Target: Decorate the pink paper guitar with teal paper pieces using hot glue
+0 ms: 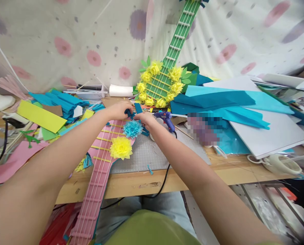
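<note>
My left hand [121,111] is closed on a bunched piece of dark blue crepe paper [129,112] above the far end of the pink paper guitar [101,183]. Close beside it, my right hand [146,119] has its fingers pinched together at the same blue paper; its fingertips are partly hidden. A blue strip [138,108] sticks up between the two hands. Just below them, a light blue paper flower [132,129] and a yellow paper flower [121,148] lie on the guitar's body, whose neck juts over the table's front edge toward me.
A blue glue gun [167,119] lies right of my right hand on the grey cutting mat [154,153]. Behind stands a green paper guitar [173,51] with yellow flowers. Paper scraps [42,115] crowd the left; blue sheets [218,98] and a tape roll [282,165] lie right.
</note>
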Available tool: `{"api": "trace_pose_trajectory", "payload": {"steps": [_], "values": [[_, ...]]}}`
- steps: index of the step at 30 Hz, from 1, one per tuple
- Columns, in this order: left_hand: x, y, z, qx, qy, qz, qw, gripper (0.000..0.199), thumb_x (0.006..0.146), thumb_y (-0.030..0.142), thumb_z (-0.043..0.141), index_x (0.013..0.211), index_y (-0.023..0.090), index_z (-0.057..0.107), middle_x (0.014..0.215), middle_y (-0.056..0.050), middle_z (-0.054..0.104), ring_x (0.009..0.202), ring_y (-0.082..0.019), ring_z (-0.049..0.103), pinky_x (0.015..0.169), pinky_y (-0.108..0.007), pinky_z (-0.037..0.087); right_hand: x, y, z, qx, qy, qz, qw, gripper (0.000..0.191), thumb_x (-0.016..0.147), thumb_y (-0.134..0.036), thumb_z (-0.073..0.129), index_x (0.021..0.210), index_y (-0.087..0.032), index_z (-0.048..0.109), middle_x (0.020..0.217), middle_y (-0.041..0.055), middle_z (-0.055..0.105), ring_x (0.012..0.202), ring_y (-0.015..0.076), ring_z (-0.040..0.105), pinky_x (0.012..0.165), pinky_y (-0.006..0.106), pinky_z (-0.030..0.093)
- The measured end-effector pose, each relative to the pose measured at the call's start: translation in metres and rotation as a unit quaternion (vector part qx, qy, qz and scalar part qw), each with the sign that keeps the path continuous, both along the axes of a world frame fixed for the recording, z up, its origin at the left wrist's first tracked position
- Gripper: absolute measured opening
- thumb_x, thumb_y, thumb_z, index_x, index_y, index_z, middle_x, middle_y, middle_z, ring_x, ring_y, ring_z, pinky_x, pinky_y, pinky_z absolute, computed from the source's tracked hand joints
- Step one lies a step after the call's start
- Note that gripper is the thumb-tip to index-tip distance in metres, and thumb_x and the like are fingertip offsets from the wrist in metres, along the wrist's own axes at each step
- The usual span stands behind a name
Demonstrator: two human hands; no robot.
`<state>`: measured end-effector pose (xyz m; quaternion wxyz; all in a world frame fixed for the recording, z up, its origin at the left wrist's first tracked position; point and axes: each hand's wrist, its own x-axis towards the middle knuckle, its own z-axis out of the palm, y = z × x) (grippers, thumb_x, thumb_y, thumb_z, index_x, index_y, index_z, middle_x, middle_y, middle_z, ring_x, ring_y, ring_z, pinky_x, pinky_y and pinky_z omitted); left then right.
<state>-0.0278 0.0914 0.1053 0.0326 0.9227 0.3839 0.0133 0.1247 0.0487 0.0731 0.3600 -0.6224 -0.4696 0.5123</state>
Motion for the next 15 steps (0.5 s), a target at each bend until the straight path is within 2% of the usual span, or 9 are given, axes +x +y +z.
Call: {"api": "trace_pose_trajectory", "payload": {"steps": [6,15], "values": [[0.001,-0.003,0.003,0.002,0.001,0.014,1.0,0.03,0.065,0.013,0.052,0.091,0.018,0.068,0.097,-0.004,0.068,0.094,-0.02,0.062,0.081,-0.027,0.046,-0.009,0.004,0.008,-0.038,-0.029,-0.018,0.999,0.022,0.057,-0.007,0.063,0.054,-0.018,0.044,0.055,-0.0032,0.049,0.049,0.0073,0.041,0.043,0.02,0.032],[0.002,-0.006,0.003,0.004,0.0,0.013,1.0,0.031,0.065,0.013,0.051,0.09,0.02,0.068,0.096,-0.003,0.069,0.092,-0.021,0.062,0.079,-0.027,0.047,-0.013,0.008,0.0,-0.053,-0.004,-0.046,0.998,0.021,0.056,-0.006,0.065,0.052,-0.018,0.047,0.05,-0.0022,0.049,0.048,0.0099,0.046,0.043,0.022,0.035]]}}
